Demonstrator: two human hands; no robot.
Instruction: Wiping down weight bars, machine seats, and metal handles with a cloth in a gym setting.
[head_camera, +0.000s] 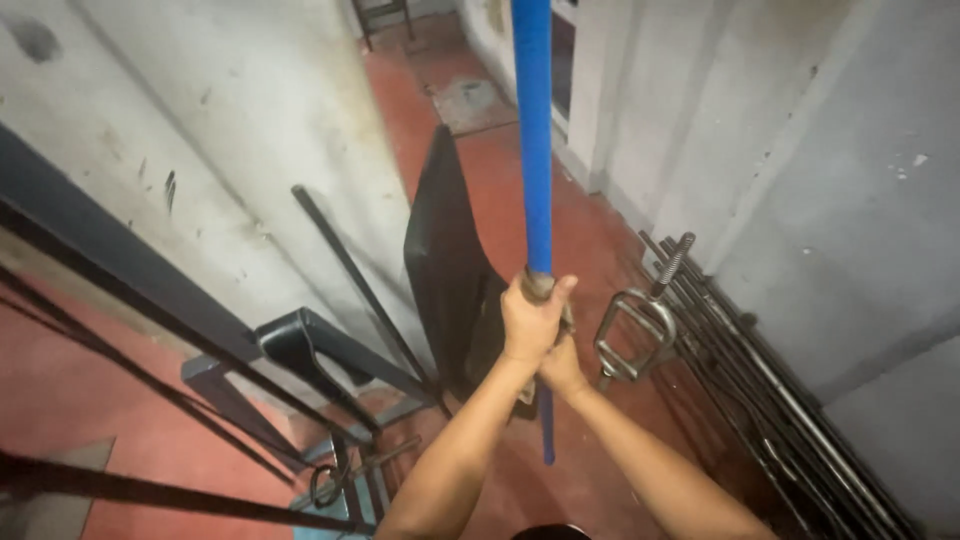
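Blue-handled long pole (535, 130), one in number, stands near upright in a narrow passage with a red floor (60, 400), its shaft running out of the top of the view and its lower end showing just below the hands. Both hands are closed around it, one above the other: the left hand (533, 318) wraps the shaft at the point where a brownish band sits, and the right hand (562, 365) grips directly beneath, touching the left. The pole is fully in hand and clear of the surrounding items; its far end is out of view, so what that end meets cannot be told.

Count of other items: one black flat panel (445, 270) leaning upright just left of the pole; one thin dark rod (350, 270) leaning on the left wall; one grey metal bar with a looped handle section (640, 325) just right of the hands; a bundle of long metal bars (790, 400) lying along the right wall, too overlapped to count; a black metal frame (300, 345) at lower left.
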